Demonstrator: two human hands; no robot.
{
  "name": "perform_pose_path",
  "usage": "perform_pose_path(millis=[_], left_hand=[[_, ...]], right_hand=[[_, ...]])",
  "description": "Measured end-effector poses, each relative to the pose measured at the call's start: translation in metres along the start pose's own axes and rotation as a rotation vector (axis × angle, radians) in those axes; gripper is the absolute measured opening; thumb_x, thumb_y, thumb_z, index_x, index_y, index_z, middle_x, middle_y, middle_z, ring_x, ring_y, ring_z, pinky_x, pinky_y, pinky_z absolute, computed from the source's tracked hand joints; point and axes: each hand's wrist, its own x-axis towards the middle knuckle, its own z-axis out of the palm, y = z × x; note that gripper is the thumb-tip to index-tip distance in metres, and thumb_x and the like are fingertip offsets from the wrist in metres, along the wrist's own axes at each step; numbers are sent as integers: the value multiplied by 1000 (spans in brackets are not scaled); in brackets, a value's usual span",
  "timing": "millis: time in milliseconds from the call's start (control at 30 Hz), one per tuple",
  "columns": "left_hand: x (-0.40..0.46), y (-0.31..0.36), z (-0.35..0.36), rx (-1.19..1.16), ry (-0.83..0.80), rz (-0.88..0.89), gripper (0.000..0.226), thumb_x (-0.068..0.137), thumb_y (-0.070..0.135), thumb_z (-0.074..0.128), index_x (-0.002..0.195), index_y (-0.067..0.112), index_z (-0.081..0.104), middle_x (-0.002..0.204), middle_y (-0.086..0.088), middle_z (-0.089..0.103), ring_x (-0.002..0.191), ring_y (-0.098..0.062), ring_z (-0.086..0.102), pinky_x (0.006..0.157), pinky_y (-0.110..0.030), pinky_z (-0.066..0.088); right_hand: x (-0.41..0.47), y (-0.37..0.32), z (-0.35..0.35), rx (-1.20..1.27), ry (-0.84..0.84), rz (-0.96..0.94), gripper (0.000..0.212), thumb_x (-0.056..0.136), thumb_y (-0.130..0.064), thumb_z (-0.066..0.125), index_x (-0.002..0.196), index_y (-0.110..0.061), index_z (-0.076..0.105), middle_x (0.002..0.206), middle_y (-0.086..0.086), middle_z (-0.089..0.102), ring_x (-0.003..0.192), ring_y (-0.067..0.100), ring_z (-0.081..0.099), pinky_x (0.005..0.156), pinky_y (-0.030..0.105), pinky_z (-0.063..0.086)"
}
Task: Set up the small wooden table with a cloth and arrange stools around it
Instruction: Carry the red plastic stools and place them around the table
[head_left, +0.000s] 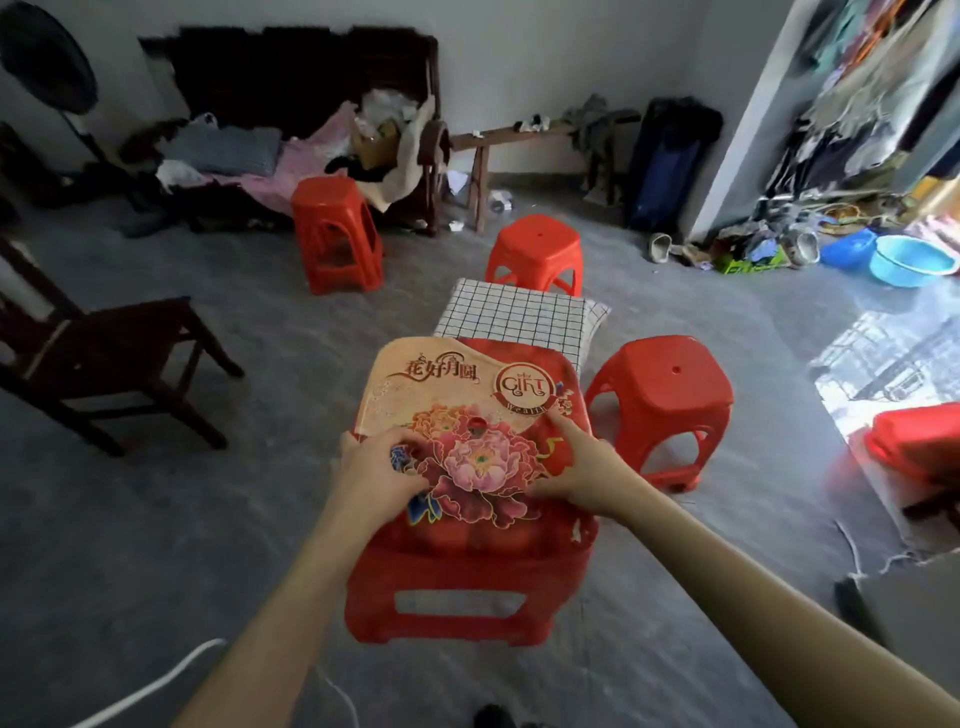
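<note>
red stools (535, 252), black-and-white checked cloth (514, 317)

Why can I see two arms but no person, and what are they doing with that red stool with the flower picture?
The camera sits on the person's head and looks forward and down, so you only see their own arms reaching out. There is just this one picture, taken from up there.

The left hand and the right hand rest on a flowery printed sheet lying on the seat of the nearest red stool. The left fingers curl at the sheet's edge; the right hand points and presses with one finger. I cannot tell if the stool itself is held.

Just past it stands a small table covered by a white checked cloth. Two more red stools stand close by, one behind it and one to the right. Another stands further off by the cluttered bench.
</note>
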Motion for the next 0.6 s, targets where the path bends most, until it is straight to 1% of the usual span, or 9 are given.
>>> perform_pose_path(millis=[100,167,233,333,400,467,600], left_hand=[[15,27,11,21,-50,22,42,72,26,78,104,47,62,111,-3,37,117,-34,46,108,-45,36],[24,41,19,42,-72,50,41,73,27,79,105,46,62,110,-2,37,120,-33,45,109,-45,35],[33,51,24,61,-103,74,40,73,30,79,107,43,63,111,-3,40,123,-31,43,108,-42,36],[48,61,31,77,-158,103,41,72,34,80,110,41,65,117,-6,44,122,-26,41,98,-33,38],[58,64,36,76,-187,124,41,71,34,81,108,41,66,121,-7,47,123,-26,42,98,-33,38],[69,63,40,80,-213,124,41,70,34,81,107,42,67,124,-6,45,122,-26,44,103,-35,38],[97,51,48,110,-284,138,40,67,38,82,104,46,66,122,-1,45,118,-24,47,102,-32,39]], right_hand=[[9,21,-18,41,26,28,116,59,-45,86,151,-42,15,134,13,53,118,33,51,103,45,44],[12,33,-25,82,36,47,116,59,-44,86,151,-41,16,131,13,55,118,33,51,102,45,44],[16,42,-31,100,55,69,114,59,-44,86,151,-40,18,128,12,57,118,33,51,102,45,44],[23,56,-31,124,63,100,117,53,-51,83,149,-44,17,122,13,60,114,34,55,98,46,48],[30,63,-28,137,70,133,117,52,-52,83,149,-45,16,126,13,58,113,33,55,98,45,49],[38,69,-24,141,62,159,116,56,-50,84,150,-44,16,132,13,54,118,31,51,101,43,46],[56,71,-11,171,47,214,119,54,-51,84,150,-46,14,139,14,49,125,31,45,105,43,43]])
